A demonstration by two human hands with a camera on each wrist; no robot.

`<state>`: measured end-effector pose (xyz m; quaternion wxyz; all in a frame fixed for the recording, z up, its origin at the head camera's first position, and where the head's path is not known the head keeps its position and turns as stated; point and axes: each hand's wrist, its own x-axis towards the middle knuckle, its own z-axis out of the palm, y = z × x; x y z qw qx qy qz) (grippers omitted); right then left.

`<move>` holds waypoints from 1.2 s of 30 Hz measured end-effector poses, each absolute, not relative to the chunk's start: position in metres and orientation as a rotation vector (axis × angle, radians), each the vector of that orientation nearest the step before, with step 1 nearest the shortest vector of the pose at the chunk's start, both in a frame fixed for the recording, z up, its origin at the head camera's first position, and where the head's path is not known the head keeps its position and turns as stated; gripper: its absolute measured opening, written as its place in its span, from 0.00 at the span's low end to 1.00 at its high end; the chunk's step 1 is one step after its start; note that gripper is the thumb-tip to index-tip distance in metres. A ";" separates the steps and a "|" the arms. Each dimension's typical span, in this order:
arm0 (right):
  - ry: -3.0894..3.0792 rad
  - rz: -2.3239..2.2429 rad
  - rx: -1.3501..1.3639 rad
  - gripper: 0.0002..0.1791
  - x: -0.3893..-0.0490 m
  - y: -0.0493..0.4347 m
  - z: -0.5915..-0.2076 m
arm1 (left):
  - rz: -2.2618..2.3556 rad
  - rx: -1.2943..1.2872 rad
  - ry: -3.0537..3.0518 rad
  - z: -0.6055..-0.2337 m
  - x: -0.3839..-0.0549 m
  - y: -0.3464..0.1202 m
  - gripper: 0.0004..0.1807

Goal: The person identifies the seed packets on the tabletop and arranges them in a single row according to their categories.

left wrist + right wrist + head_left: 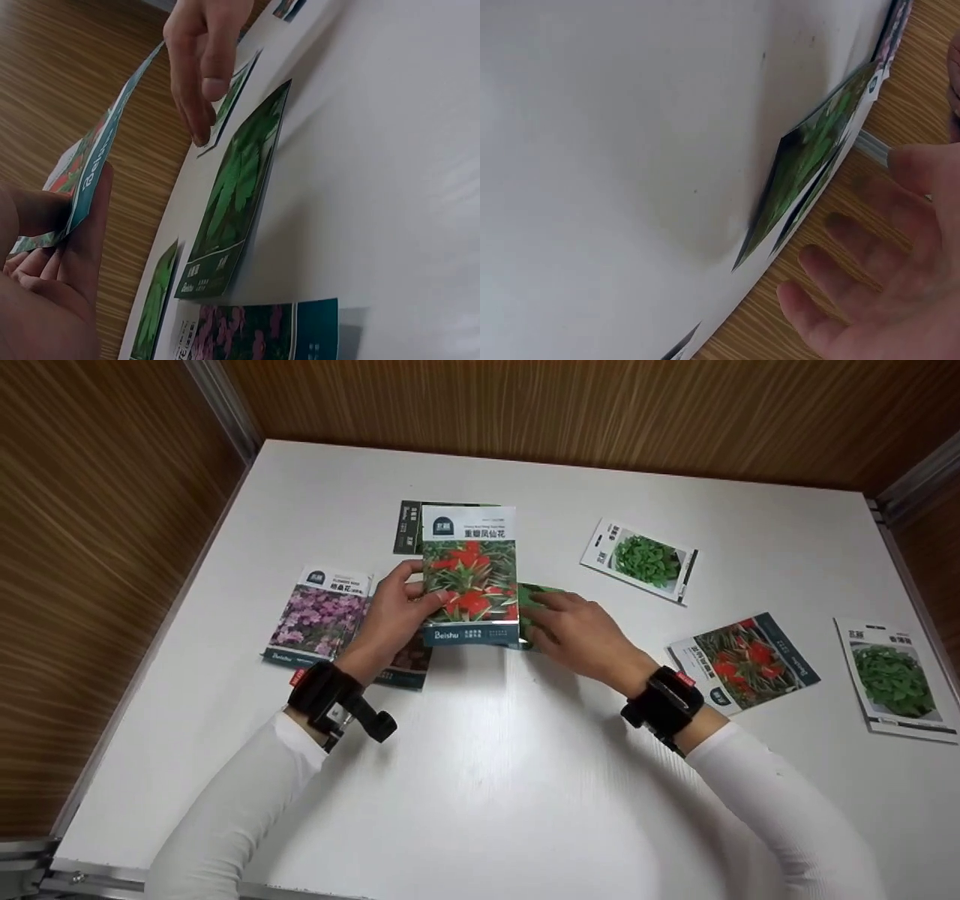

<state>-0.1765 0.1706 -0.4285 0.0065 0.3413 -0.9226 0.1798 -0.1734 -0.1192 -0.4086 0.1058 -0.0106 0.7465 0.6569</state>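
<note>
My left hand (397,619) holds up a seed packet with red flowers (472,577), thumb across its front and fingers behind. In the left wrist view that packet (97,157) is seen nearly edge-on, raised above the table. To the right of it, my right hand (581,634) hovers with loosely bent fingers, nothing in them. Below lies a green-leaf packet (236,187), mostly covered by the held packet in the head view. The right wrist view has the right hand's spread fingers (862,247) apart from the green packet (806,161).
Purple-flower packet (319,615) overlaps another packet (409,664) at left. A dark-edged packet (409,529) lies behind. On the right are a white green-leaf packet (645,559), another red-flower packet (746,660) and a second white green-leaf packet (892,679). Wood-grain panels (562,412) border the white table (525,780).
</note>
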 end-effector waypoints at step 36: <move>-3.133 0.269 0.936 0.27 -0.197 0.225 -0.431 | 1.832 -0.049 2.238 -0.419 -0.168 -0.129 0.28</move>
